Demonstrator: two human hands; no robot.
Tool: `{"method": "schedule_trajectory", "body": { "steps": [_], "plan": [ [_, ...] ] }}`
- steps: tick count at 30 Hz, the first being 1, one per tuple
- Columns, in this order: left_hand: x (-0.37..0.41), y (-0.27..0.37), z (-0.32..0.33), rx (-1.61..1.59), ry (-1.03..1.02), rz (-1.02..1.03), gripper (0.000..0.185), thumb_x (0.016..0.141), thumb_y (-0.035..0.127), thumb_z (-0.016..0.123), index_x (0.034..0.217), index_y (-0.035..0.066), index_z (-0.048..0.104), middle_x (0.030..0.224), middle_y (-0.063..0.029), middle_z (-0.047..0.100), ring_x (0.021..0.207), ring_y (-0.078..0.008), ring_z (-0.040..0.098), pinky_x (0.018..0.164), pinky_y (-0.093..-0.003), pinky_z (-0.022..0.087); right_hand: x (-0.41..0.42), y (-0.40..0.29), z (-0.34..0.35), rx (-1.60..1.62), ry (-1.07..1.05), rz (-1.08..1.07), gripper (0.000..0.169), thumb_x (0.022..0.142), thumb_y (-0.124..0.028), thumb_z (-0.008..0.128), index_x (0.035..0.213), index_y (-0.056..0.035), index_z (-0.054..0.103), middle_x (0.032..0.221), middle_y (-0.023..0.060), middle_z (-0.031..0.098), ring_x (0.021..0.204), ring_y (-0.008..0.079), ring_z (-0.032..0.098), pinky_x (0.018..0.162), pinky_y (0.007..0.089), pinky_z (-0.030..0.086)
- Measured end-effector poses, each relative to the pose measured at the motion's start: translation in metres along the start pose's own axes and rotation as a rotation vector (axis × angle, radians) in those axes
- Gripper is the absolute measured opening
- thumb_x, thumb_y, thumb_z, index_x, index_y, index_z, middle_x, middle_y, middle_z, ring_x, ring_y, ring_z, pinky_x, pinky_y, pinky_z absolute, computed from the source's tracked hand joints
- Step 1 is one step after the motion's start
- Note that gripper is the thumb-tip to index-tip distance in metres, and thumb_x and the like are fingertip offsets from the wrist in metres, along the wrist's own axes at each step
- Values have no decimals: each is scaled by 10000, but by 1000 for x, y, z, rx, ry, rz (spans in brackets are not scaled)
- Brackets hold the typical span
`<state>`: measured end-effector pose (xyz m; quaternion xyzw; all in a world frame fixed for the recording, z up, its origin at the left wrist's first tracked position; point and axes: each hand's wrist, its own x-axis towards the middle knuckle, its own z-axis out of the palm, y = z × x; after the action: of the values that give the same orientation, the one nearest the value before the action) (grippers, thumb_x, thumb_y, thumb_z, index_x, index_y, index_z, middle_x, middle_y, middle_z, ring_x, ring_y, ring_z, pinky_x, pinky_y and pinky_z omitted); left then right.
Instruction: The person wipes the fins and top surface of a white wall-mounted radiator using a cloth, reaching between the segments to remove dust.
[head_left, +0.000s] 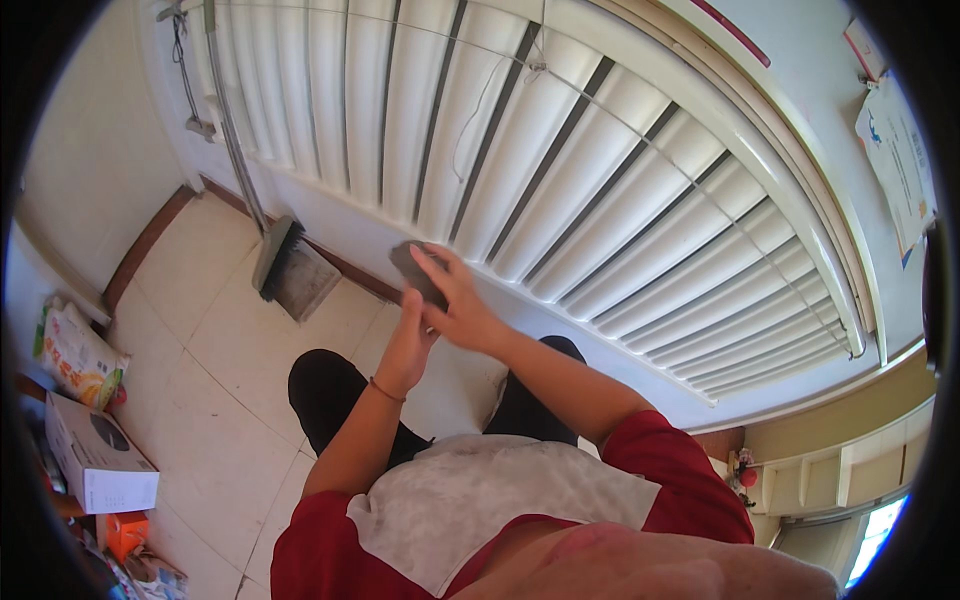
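A dark grey-brown cloth or pad (405, 262), slightly blurred, is between my two hands in front of the radiator. My right hand (459, 304) lies over it with the fingers stretched along its upper side. From below, my left hand (409, 341) meets it with the thumb raised; its other fingers are partly hidden behind the right hand. Just beyond the hands stands a white column radiator (502, 157) with dark gaps between its columns. Whether the cloth touches the radiator cannot be told.
A long-handled broom (274, 255) and a dustpan (311, 285) stand on the tiled floor (217, 397) by the wall. A thin wire (645, 139) runs across the radiator. At left are a printed bag (79, 352), a cardboard box (105, 450) and an orange box (124, 531).
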<state>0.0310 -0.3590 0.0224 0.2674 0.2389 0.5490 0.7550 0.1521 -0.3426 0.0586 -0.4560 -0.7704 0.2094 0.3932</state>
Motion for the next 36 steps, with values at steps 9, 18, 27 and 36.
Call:
{"method": "schedule_trajectory", "body": {
  "steps": [9,18,27,36],
  "plan": [
    [118,92,-1,-80,138,637,485,1019,379,460,1308,-9,505,1278,-89,562,1162,-205,538,1004,-317,410,-61,18,-72,-137,-37,-132,792,763,77,490,1503,-78,256,1513,213,296,1335,383,411,1111,430,319],
    [237,93,89,701,325,1088,649,918,388,625,1368,-18,393,1349,-195,450,1211,-308,449,1012,-437,345,-227,61,-95,-438,137,397,632,786,39,539,1403,-23,412,1432,224,400,1324,413,392,1112,422,332],
    [257,155,142,1024,536,1363,553,916,318,600,1292,-53,436,1256,-231,459,1130,-428,445,964,-521,339,-246,80,-72,-655,227,322,471,735,-50,597,1205,-65,613,1288,159,542,1188,374,508,1053,504,372],
    [244,133,143,1253,527,1616,544,826,218,688,1257,-39,480,1278,-206,469,1118,-411,444,926,-505,353,-232,82,-67,-654,220,329,432,738,-57,596,1169,-70,630,1270,139,556,1178,356,520,1056,493,375]
  ]
}}
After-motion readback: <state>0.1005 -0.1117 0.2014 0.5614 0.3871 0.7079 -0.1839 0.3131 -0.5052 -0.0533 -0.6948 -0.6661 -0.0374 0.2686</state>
